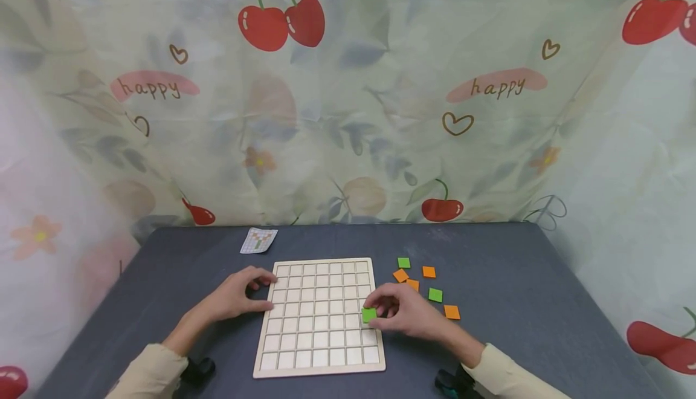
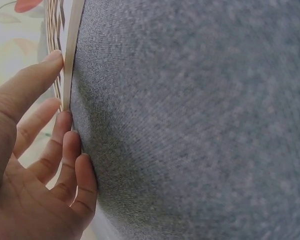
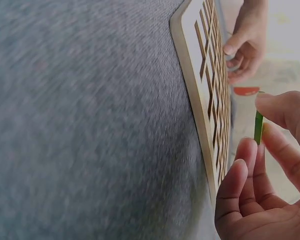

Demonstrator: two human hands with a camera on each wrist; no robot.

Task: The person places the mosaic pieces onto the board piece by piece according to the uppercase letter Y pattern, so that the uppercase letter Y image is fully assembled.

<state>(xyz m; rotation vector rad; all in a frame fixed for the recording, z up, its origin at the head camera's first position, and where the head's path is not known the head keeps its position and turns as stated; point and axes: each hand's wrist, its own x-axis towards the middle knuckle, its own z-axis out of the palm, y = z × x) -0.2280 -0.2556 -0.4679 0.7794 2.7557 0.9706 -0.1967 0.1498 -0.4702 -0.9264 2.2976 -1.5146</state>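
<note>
My right hand [image 1: 405, 311] pinches a green square tile [image 1: 369, 315] between thumb and fingertips, over the right side of a pale wooden grid board [image 1: 319, 372]. Seen edge-on in the right wrist view, the tile [image 3: 259, 127] looks thin and flat. At the board's left edge, my left hand [image 1: 236, 293] touches the rim with its thumb and fingertips, the fingers only loosely bent. The left wrist view shows that thumb [image 2: 37, 80] against the board's side [image 2: 70, 60]. The grid cells in view hold no coloured tiles.
Right of the board lie loose orange tiles [image 1: 452, 312] and green tiles [image 1: 403, 263], some partly behind the right hand. A small printed card [image 1: 258, 240] with a coloured grid pattern lies beyond the board. Dark cloth covers the table [image 1: 505, 302]; a patterned curtain [image 1: 348, 103] hangs behind.
</note>
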